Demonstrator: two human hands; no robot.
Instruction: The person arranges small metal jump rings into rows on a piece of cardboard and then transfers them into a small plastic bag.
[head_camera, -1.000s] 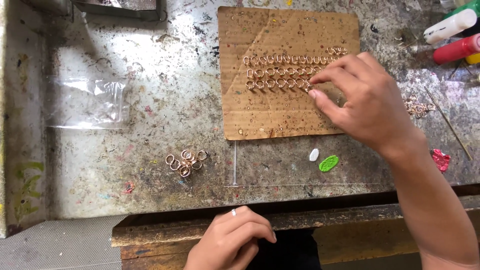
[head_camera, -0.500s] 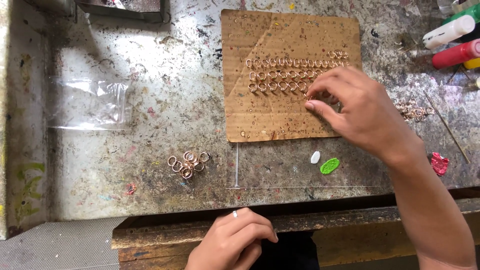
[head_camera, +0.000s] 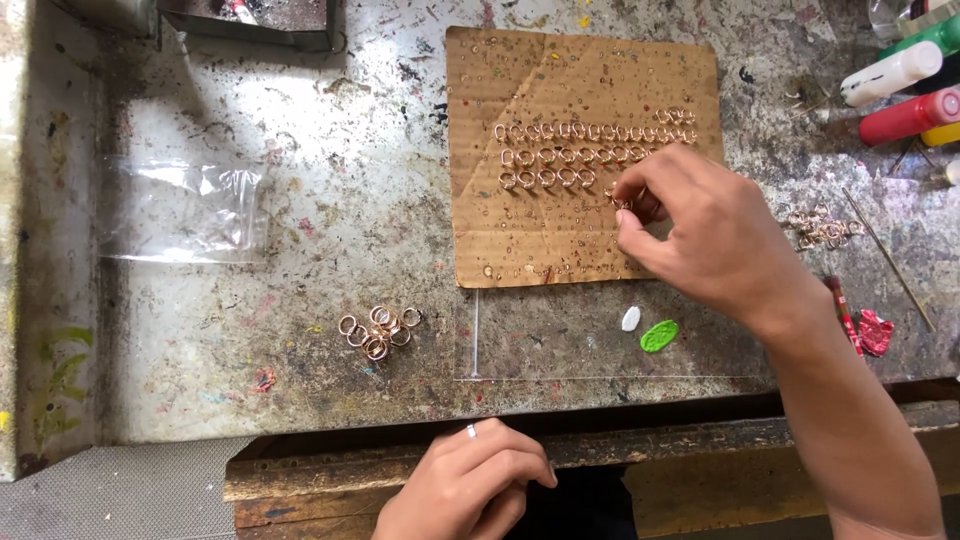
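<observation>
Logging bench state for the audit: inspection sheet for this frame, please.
Surface: metal worktop, scratched and paint-flecked.
Job's things: cardboard sheet bearing rows of copper-coloured rings; loose ring pile on the worktop.
Clutter: clear plastic bag, green blob, white blob, paint bottles, second ring heap, thin rod.
Grippers: right hand pinching a ring on the cardboard; left hand curled at the bench edge, empty as far as seen.
Cables: nothing seen.
Surroundings: wooden bench front, metal tray at top.
</observation>
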